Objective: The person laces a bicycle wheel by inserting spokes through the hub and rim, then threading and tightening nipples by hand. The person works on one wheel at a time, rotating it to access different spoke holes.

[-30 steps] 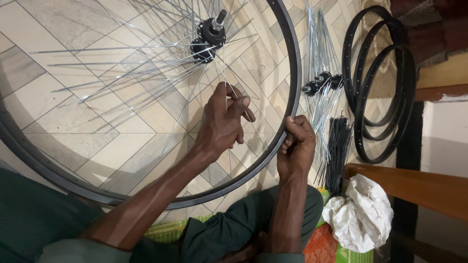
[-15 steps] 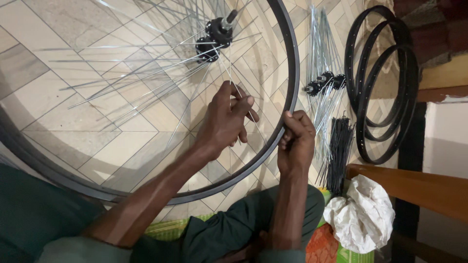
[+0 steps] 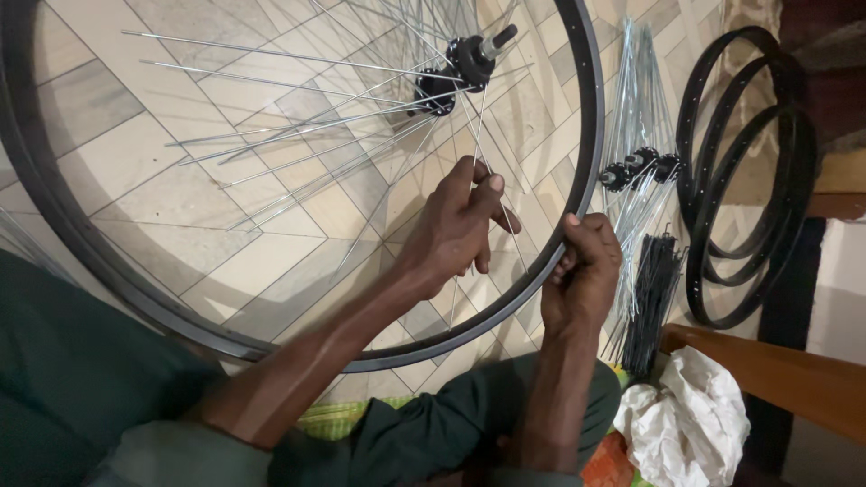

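Observation:
A black bicycle wheel rim (image 3: 591,117) stands over a tiled floor, with a black hub (image 3: 460,63) near the top and thin silver spokes (image 3: 289,135) fanning out loosely from it. My left hand (image 3: 456,225) is inside the rim, its fingers pinched on one spoke that runs down from the hub. My right hand (image 3: 586,271) grips the rim's right lower edge, thumb on the outside. Whether it also holds a small part is hidden.
Right of the wheel lie bundled silver spokes (image 3: 636,81), a few black hubs (image 3: 640,167) and a bunch of dark spokes (image 3: 654,298). Bare black rims (image 3: 785,180) lean further right. A crumpled white bag (image 3: 690,424) and a wooden board (image 3: 776,379) sit at lower right.
The wheel has shifted slightly, with the hub a little higher and further right. My left hand moved along the spoke toward the rim. My right hand stays on the rim.

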